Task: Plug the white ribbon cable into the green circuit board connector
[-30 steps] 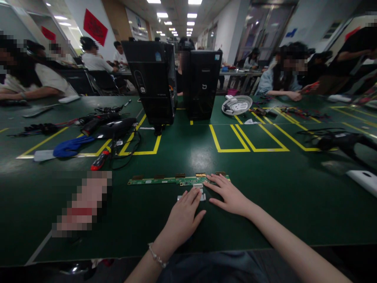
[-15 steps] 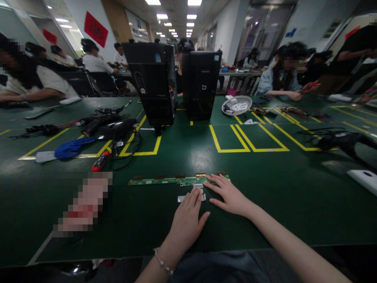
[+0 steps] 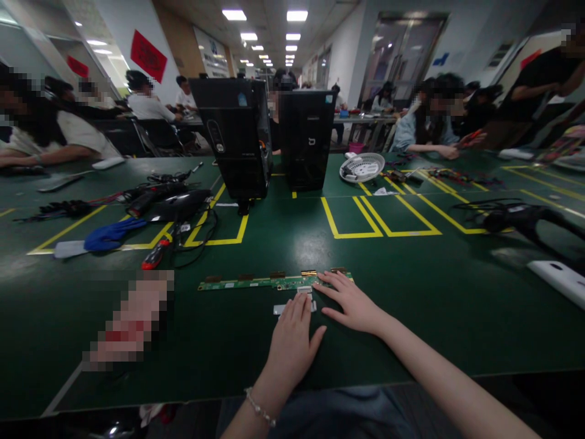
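Observation:
A long narrow green circuit board (image 3: 256, 282) lies flat on the dark green table (image 3: 411, 292) in front of me. My right hand (image 3: 351, 303) rests open on the board's right end, fingers spread and pointing left. My left hand (image 3: 292, 341) lies flat and open just below the board, its fingertips on a small white strip (image 3: 280, 309) near a connector at the board's edge. A bead bracelet (image 3: 259, 408) circles my left wrist.
Two black computer towers (image 3: 237, 137) (image 3: 307, 137) stand at mid table. Cables, a black tool (image 3: 180, 204), a red-handled screwdriver (image 3: 154, 255) and a blue cloth (image 3: 109, 233) lie at the left. A white fan grille (image 3: 362, 166) sits at the back right. Other people sit around neighbouring tables.
My left hand has slid slightly to the right and forward over the white strip. The right hand and the board have stayed put; the view has tilted a little.

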{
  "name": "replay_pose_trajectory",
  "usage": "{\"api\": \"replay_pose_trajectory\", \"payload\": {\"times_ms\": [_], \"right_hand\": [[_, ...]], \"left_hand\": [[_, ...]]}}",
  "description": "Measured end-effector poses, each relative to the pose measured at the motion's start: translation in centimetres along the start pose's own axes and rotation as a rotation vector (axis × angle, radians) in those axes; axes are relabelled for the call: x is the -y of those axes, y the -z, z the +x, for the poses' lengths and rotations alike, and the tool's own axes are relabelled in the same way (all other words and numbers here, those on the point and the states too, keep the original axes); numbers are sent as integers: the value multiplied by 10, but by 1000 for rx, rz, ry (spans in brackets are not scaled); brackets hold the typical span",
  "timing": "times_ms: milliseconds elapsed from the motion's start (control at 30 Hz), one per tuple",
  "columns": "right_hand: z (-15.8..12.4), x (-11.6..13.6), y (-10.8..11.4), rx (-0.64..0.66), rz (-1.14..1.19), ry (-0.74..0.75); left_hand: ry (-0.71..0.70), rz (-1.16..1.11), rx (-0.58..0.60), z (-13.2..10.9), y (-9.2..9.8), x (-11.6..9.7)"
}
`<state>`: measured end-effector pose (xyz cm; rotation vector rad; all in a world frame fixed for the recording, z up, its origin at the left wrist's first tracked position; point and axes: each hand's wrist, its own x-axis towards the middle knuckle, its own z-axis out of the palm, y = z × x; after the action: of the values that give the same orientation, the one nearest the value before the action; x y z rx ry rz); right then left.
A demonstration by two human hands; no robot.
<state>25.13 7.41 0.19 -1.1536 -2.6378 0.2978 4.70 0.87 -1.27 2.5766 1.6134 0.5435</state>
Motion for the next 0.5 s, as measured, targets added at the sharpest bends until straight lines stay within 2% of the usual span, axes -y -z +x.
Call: {"api": "replay_pose_trajectory", "payload": {"times_ms": [100,233,367,500], "right_hand": [[0,-2,-2,-7,-3,5],[0,-4,-5,-12,-2,6],[0,-3,-4,-10,1,5],[-1,1,2,-5,13,-5]], "left_hand": [[-40,6,-16,2,7,5],[-37,30,-107,2,26,20],[58,79,-160,-10,44,48],[109,111,-167,-37,47,80]]}}
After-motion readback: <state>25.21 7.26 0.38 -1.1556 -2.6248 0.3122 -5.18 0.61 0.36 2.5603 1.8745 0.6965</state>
